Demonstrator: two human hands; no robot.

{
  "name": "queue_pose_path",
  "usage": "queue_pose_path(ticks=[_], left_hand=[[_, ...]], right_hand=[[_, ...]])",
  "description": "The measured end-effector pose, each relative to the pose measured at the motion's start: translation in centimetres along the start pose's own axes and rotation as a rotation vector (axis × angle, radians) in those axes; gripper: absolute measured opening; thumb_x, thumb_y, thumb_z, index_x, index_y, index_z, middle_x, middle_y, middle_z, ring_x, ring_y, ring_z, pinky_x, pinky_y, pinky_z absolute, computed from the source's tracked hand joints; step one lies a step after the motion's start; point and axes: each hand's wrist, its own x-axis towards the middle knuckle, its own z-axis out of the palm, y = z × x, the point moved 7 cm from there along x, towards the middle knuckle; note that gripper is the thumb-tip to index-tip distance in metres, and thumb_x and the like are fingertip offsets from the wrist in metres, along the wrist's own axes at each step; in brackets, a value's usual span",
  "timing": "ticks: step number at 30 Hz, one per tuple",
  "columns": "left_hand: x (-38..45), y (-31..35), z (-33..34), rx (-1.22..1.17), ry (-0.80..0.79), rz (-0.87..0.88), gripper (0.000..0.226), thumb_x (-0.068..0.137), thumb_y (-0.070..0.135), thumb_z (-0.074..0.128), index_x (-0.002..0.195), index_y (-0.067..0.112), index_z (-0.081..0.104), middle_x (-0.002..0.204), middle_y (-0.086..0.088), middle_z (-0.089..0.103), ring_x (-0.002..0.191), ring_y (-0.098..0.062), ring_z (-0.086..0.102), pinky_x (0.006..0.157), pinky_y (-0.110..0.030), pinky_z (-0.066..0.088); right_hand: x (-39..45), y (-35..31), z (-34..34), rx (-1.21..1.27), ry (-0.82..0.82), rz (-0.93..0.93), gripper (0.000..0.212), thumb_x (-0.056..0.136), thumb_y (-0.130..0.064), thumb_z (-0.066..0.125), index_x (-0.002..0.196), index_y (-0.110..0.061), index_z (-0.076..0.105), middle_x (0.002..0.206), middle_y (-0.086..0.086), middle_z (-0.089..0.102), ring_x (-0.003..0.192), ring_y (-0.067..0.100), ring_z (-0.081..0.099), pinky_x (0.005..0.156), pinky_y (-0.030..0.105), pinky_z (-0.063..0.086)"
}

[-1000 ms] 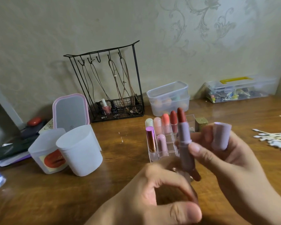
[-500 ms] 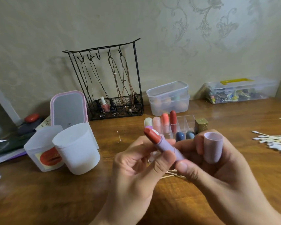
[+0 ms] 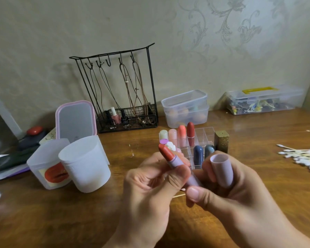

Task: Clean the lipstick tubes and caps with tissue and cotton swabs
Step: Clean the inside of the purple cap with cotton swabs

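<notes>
A lilac lipstick tube [image 3: 176, 161] with its red stick wound out leans up and to the left between my hands. My left hand [image 3: 147, 197] pinches the tube's middle with thumb and fingers. My right hand [image 3: 231, 203] presses its thumb on the tube's base and holds the matching lilac cap [image 3: 222, 170] upright in its fingers, open end up. A small white wad [image 3: 170, 146] shows just behind the stick; what it is I cannot tell. One cotton swab [image 3: 179, 195] lies on the table under my hands.
Behind my hands a clear organizer [image 3: 204, 133] holds several lipsticks, with a gold tube [image 3: 221, 141] beside it. Loose cotton swabs [image 3: 301, 156] lie at the right. Two white cups [image 3: 84, 167], a pink mirror [image 3: 75, 120], a wire rack [image 3: 122, 90] and clear boxes [image 3: 185, 108] stand behind.
The tube stood upright in my right hand a second ago. It now tilts left, and my left hand has risen from below and gripped its middle.
</notes>
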Motion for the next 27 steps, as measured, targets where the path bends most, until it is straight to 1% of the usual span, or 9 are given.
queue_pose_path(ticks=[5,8,11,13,14,18,20,23,27], left_hand=[[-0.1,0.1,0.7,-0.138,-0.064,-0.088,0.031,0.074,0.038,0.078,0.083,0.008,0.075,0.076,-0.012,0.067,0.061,-0.021,0.065,0.053,-0.026,0.054],[-0.1,-0.4,0.6,-0.201,-0.064,-0.157,0.04,0.071,0.04,0.081,0.086,0.004,0.073,0.074,-0.017,0.063,0.05,-0.026,0.057,0.045,-0.029,0.047],[0.0,-0.9,0.1,-0.129,0.009,-0.107,0.04,0.068,0.045,0.08,0.084,0.009,0.076,0.081,-0.008,0.072,0.077,-0.021,0.069,0.063,-0.026,0.054],[-0.2,-1.5,-0.4,-0.101,0.07,-0.128,0.041,0.065,0.051,0.081,0.082,0.014,0.078,0.09,-0.01,0.074,0.094,-0.022,0.069,0.077,-0.026,0.052],[-0.3,-1.9,-0.5,-0.115,0.087,-0.155,0.043,0.064,0.052,0.081,0.083,0.014,0.078,0.094,-0.014,0.073,0.1,-0.026,0.068,0.08,-0.032,0.051],[-0.4,-2.1,-0.5,-0.21,0.083,-0.217,0.053,0.064,0.049,0.083,0.091,0.005,0.073,0.095,-0.026,0.067,0.075,-0.035,0.062,0.062,-0.04,0.047],[-0.3,-1.9,-0.5,-0.187,0.086,-0.19,0.052,0.065,0.05,0.082,0.091,0.007,0.074,0.092,-0.026,0.067,0.074,-0.034,0.063,0.063,-0.04,0.051],[-0.3,-2.2,-0.7,-0.177,0.12,-0.186,0.047,0.062,0.05,0.084,0.089,0.011,0.077,0.101,-0.017,0.072,0.108,-0.031,0.064,0.096,-0.045,0.046],[-0.4,-2.1,-0.5,-0.196,0.085,-0.182,0.047,0.064,0.051,0.082,0.086,0.01,0.076,0.09,-0.018,0.071,0.086,-0.032,0.063,0.074,-0.045,0.045]], right_hand=[[0.3,0.7,1.8,0.331,-0.268,0.182,0.02,0.081,-0.02,0.078,0.072,-0.024,0.061,0.069,0.008,0.063,0.069,0.024,0.063,0.064,0.026,0.05],[0.2,1.4,1.9,0.515,-0.269,0.271,0.011,0.084,-0.026,0.076,0.082,-0.023,0.066,0.078,0.013,0.066,0.077,0.029,0.066,0.069,0.033,0.054],[0.1,1.0,-0.1,-0.003,-0.027,0.064,0.019,0.073,-0.026,0.084,0.073,-0.034,0.066,0.075,0.005,0.071,0.07,0.016,0.068,0.065,0.025,0.053],[-0.2,-0.4,-0.8,-0.491,0.15,-0.094,0.028,0.064,-0.028,0.089,0.083,-0.032,0.069,0.081,-0.005,0.072,0.074,0.008,0.07,0.066,0.019,0.053],[-0.4,-0.5,-0.7,-0.522,0.175,-0.106,0.031,0.063,-0.034,0.089,0.087,-0.031,0.069,0.083,-0.006,0.072,0.077,0.007,0.07,0.067,0.018,0.054],[0.0,1.3,0.8,0.226,0.027,0.106,0.024,0.073,-0.047,0.078,0.075,-0.028,0.066,0.077,0.006,0.07,0.072,0.034,0.071,0.058,0.036,0.056],[0.2,1.5,0.8,0.278,0.017,0.12,0.037,0.069,-0.044,0.084,0.077,-0.017,0.059,0.078,0.01,0.073,0.067,0.035,0.071,0.057,0.034,0.057],[0.2,1.2,-0.4,0.089,0.146,0.098,0.047,0.043,-0.038,0.097,0.069,-0.024,0.061,0.088,0.014,0.075,0.078,0.028,0.075,0.063,0.03,0.059],[0.2,1.8,0.9,0.327,0.04,0.199,0.04,0.053,-0.049,0.091,0.072,-0.026,0.065,0.083,0.018,0.072,0.069,0.037,0.071,0.058,0.034,0.057]])
